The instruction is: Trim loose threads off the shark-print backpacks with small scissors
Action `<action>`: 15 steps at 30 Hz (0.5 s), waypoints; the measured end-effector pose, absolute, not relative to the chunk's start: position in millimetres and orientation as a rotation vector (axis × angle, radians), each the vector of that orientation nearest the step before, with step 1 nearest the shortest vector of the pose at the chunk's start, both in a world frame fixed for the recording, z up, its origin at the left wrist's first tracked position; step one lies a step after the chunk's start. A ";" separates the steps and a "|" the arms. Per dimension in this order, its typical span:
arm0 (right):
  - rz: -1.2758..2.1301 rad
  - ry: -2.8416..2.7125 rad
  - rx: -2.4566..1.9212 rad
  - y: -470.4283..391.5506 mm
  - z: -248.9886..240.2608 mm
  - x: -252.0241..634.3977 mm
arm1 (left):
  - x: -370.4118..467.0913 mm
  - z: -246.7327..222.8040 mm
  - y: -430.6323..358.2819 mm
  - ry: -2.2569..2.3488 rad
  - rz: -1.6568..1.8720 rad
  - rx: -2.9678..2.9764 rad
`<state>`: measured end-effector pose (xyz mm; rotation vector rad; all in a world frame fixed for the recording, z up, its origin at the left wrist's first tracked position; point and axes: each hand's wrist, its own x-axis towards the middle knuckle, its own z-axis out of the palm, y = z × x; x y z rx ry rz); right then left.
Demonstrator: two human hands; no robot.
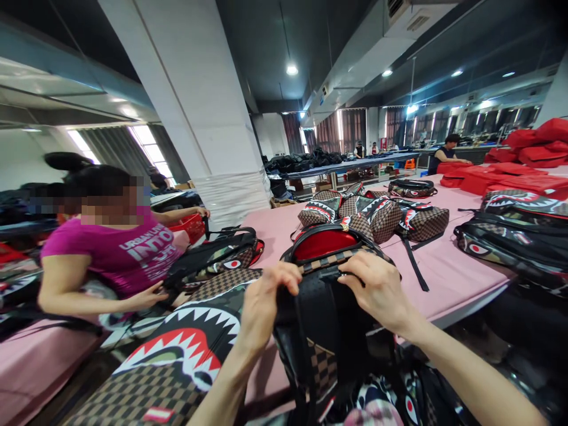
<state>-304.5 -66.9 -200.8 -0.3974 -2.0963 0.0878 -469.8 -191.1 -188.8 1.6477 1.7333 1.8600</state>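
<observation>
A black backpack (pixel 350 319) with brown checkered panels stands upright in front of me, its top unzipped and the red lining (pixel 326 244) showing. My left hand (pixel 265 296) grips the upper left edge of the backpack, fingers curled over it. On the right, my right hand (pixel 377 290) pinches the top edge near the black strap, with thumb and fingers pressed together. The fingertips of both hands partly hide the edge they hold. Left of my hands lies a checkered backpack (pixel 213 331) with a shark-mouth print.
Several shark-print backpacks (pixel 377 218) lie on the pink tabletop (pixel 461 254). More camouflage bags (pixel 510 236) are stacked at the right, with red bags (pixel 510 174) behind. A co-worker (pixel 128 248) in a magenta shirt handles another backpack (pixel 222 254) at the left. A white pillar (pixel 190 106) rises beyond.
</observation>
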 end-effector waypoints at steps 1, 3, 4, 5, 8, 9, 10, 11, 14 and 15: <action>0.238 -2.093 -0.362 -61.8 -199.7 -302.7 | -471.6 -193.5 -202.1 1.756 1.830 1.581; 0.546 -2.026 -0.324 -51.0 -199.2 -297.0 | -473.1 -208.3 -221.0 1.892 1.603 1.455; 0.673 -1.957 -0.321 -46.3 -200.8 -293.5 | -472.4 -217.4 -226.9 1.944 1.452 1.412; 0.773 -1.873 -0.329 -42.9 -204.0 -289.6 | -470.5 -226.7 -229.7 1.959 1.336 1.380; 0.888 -1.627 -0.411 -42.0 -224.7 -276.8 | -458.1 -247.4 -222.2 1.788 1.353 1.287; 0.886 -1.570 -0.464 -44.7 -234.6 -272.2 | -452.4 -250.2 -216.7 1.684 1.414 1.251; 0.877 -1.527 -0.531 -48.5 -244.9 -267.6 | -446.1 -250.8 -211.1 1.583 1.463 1.213; 0.867 -1.495 -0.604 -53.1 -254.8 -263.0 | -439.6 -249.5 -206.1 1.494 1.496 1.180; 0.913 -1.544 -0.762 -68.9 -273.5 -250.4 | -420.8 -239.4 -201.2 1.327 1.525 1.045; 0.961 -1.610 -0.770 -74.5 -274.0 -246.4 | -415.5 -235.3 -204.3 1.306 1.523 0.971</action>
